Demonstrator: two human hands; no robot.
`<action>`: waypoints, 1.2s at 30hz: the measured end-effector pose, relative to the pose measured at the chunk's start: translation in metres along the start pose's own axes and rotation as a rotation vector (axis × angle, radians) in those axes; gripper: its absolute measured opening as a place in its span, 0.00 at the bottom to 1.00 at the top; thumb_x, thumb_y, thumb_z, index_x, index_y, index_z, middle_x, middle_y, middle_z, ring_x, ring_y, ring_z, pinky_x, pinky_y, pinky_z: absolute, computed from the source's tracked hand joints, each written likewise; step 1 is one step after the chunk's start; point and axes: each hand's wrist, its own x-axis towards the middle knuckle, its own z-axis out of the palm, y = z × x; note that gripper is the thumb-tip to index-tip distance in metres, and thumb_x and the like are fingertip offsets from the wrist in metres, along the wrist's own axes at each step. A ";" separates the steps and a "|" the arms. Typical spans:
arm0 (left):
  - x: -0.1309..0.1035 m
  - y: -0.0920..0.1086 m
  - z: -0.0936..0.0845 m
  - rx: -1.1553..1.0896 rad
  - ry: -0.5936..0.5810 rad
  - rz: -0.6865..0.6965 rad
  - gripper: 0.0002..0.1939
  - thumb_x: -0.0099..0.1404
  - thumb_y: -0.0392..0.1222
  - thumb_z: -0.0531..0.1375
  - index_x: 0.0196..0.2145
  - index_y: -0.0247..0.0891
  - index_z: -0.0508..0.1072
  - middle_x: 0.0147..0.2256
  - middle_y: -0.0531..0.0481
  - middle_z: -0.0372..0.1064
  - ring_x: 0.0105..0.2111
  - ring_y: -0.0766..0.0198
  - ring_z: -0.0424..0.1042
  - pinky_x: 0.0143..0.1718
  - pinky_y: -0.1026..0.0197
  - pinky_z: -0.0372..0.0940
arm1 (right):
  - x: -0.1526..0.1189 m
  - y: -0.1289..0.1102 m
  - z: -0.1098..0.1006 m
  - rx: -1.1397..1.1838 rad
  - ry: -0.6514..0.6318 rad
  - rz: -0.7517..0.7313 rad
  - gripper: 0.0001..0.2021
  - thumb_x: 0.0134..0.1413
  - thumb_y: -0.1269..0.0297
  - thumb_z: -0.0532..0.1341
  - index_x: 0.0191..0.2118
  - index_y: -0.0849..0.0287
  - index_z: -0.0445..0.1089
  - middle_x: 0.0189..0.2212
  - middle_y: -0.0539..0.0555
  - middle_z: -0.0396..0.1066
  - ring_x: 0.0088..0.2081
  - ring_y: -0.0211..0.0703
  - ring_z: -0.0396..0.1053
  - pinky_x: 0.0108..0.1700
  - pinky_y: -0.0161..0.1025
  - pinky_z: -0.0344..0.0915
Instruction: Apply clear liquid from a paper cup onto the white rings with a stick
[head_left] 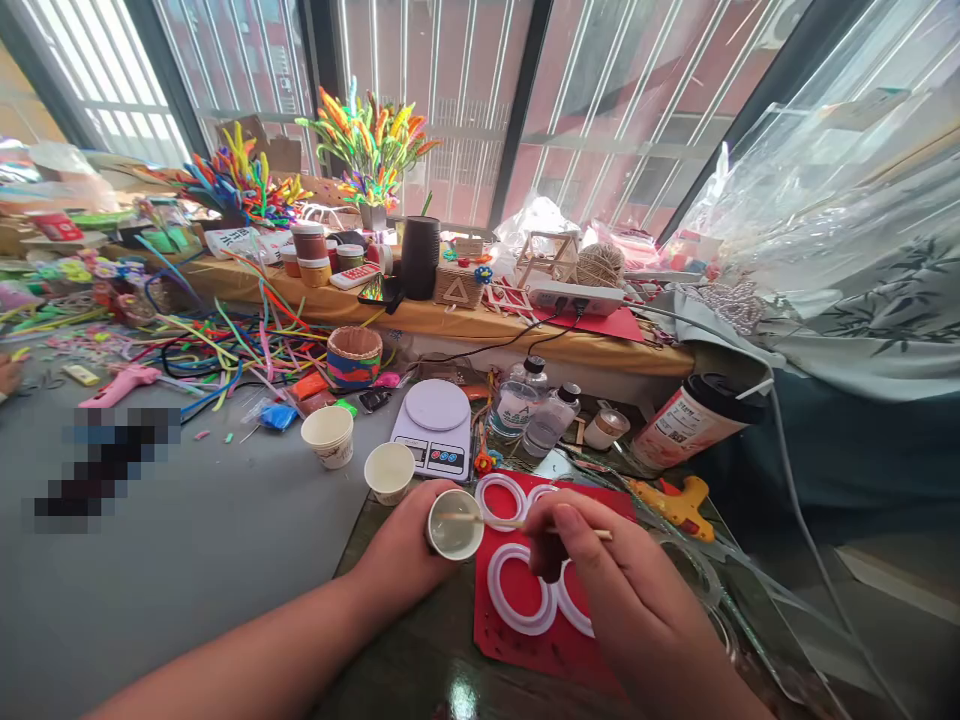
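Note:
My left hand [405, 545] is wrapped round a small paper cup [456, 553] with clear, slightly cloudy liquid inside. A thin wooden stick [502, 521] is pinched in my right hand [600, 560], its far end reaching into that cup. Under my right hand lies a red sheet [491, 645] bearing several pale ring-shaped moulds [551, 608], partly covered by the hand. Just beyond my left hand stand two more paper cups, a nearer cup [389, 472] and a farther cup [328, 436]. A white kitchen scale [439, 425] sits behind them.
Two clear bottles [551, 420] and a small jar [606, 428] stand behind the sheet. A yellow glue gun [686, 508] and a large drink cup [694, 420] are at the right. Colourful pipe cleaners [225, 350] and a pink glue gun [124, 384] lie at the left.

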 end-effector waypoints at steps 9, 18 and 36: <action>-0.001 0.001 -0.001 0.015 -0.015 -0.002 0.22 0.60 0.35 0.69 0.52 0.44 0.76 0.50 0.46 0.81 0.49 0.49 0.80 0.54 0.49 0.74 | 0.003 0.001 0.001 0.031 0.048 0.024 0.28 0.77 0.39 0.52 0.35 0.55 0.76 0.25 0.51 0.73 0.28 0.45 0.71 0.31 0.39 0.66; 0.001 0.006 -0.002 -0.004 -0.024 -0.092 0.24 0.58 0.35 0.69 0.53 0.42 0.76 0.51 0.44 0.81 0.51 0.49 0.80 0.55 0.49 0.74 | 0.000 0.004 0.002 0.063 0.013 0.017 0.29 0.78 0.39 0.52 0.36 0.55 0.75 0.27 0.53 0.74 0.32 0.47 0.72 0.35 0.41 0.67; 0.002 0.006 -0.001 -0.009 -0.014 -0.035 0.22 0.59 0.35 0.69 0.51 0.42 0.77 0.50 0.45 0.81 0.49 0.50 0.80 0.54 0.50 0.74 | -0.003 0.003 -0.004 0.067 0.042 0.105 0.30 0.74 0.33 0.53 0.37 0.55 0.76 0.29 0.55 0.77 0.34 0.49 0.75 0.37 0.42 0.70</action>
